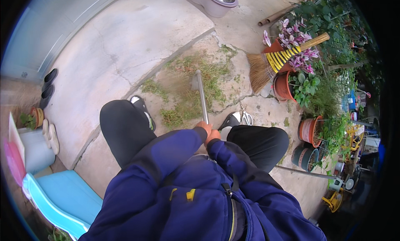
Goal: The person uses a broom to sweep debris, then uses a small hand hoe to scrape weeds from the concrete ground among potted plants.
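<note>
Both hands close around the metal handle of a small hoe-like tool. My left hand sits farther forward on it, and my right hand is just behind, nearer my body. At the far end, the blurred blade is down among green grass clippings strewn over cracked concrete. A clump of grass lies closer to my feet. Scissors with pale handles rest on the ground beside my right shoe. My left shoe is left of the clippings.
A straw broom leans against potted plants on the right. A raised concrete slab borders the left side. A pet bowl stand stands ahead. Black slippers and a blue plastic slide are at left.
</note>
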Tool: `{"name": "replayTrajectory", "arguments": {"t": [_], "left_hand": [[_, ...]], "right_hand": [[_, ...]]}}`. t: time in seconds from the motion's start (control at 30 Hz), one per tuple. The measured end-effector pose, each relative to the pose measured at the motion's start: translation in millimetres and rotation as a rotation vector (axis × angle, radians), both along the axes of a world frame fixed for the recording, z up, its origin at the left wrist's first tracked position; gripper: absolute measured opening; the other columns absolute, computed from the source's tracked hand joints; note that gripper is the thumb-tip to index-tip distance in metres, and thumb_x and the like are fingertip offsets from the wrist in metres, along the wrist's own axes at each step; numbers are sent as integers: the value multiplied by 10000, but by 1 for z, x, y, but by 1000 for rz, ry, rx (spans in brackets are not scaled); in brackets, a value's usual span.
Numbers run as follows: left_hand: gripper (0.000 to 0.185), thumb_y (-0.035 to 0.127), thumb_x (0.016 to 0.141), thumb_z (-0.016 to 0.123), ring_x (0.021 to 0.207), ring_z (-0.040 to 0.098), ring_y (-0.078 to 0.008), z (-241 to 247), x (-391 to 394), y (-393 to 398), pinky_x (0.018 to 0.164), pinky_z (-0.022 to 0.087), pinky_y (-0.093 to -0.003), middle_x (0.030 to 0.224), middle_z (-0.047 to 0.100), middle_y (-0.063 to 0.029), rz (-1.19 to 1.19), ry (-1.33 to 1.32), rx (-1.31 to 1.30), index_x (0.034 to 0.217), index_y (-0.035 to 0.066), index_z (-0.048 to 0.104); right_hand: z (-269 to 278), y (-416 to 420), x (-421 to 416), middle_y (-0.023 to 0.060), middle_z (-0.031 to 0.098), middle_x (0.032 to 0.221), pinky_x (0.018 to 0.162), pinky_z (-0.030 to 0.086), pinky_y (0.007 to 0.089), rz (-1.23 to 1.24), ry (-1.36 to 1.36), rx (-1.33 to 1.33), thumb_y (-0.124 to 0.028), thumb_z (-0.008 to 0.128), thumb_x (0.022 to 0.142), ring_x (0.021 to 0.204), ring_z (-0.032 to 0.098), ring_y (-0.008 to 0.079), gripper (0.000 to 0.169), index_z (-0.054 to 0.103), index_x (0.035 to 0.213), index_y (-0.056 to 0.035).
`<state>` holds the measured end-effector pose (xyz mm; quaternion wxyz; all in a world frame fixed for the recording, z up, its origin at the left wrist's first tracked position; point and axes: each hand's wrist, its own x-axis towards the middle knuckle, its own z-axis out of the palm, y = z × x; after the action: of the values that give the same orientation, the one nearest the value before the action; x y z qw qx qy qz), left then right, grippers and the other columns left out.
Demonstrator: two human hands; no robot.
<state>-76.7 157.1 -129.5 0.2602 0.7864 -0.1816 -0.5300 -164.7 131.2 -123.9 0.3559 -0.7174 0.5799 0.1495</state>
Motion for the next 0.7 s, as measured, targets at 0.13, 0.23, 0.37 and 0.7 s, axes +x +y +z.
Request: {"name": "replayTrajectory", "arguments": {"t": [0.13, 0.23, 0.37, 0.7], "left_hand": [[385, 334, 831, 551, 853, 584, -411, 7, 16, 11, 757, 454, -452, 864, 605, -266, 191, -179, -92, 896, -44, 583], [354, 320, 832, 554, 796, 581, -412, 3, 35, 24, 714, 445, -465, 807, 602, -254, 388, -256, -207, 855, -32, 565], [340, 310, 825, 562, 752, 579, -418, -8, 65, 47, 689, 445, -463, 766, 601, -242, 524, -371, -182, 823, -31, 559], [389, 310, 838, 565, 926, 591, -376, -1, 51, 90, 805, 445, -412, 954, 617, -256, 688, 1, 172, 923, -68, 605]], "right_hand": [[15, 2, 27, 209, 634, 728, 653, 482, 428, 89, -196, -51, -303, 624, 759, 748, 635, 361, 313, 633, 840, -1], [15, 7, 50, 219, 634, 785, 678, 478, 420, 189, -408, -50, -303, 624, 757, 792, 624, 369, 335, 611, 903, -1], [-10, 22, 88, 245, 624, 817, 699, 476, 439, 280, -397, 34, -302, 617, 753, 816, 607, 403, 325, 612, 887, -6], [5, 52, 76, 233, 631, 831, 743, 476, 448, 534, -157, 196, -323, 642, 687, 828, 607, 386, 310, 667, 814, -42]]}}
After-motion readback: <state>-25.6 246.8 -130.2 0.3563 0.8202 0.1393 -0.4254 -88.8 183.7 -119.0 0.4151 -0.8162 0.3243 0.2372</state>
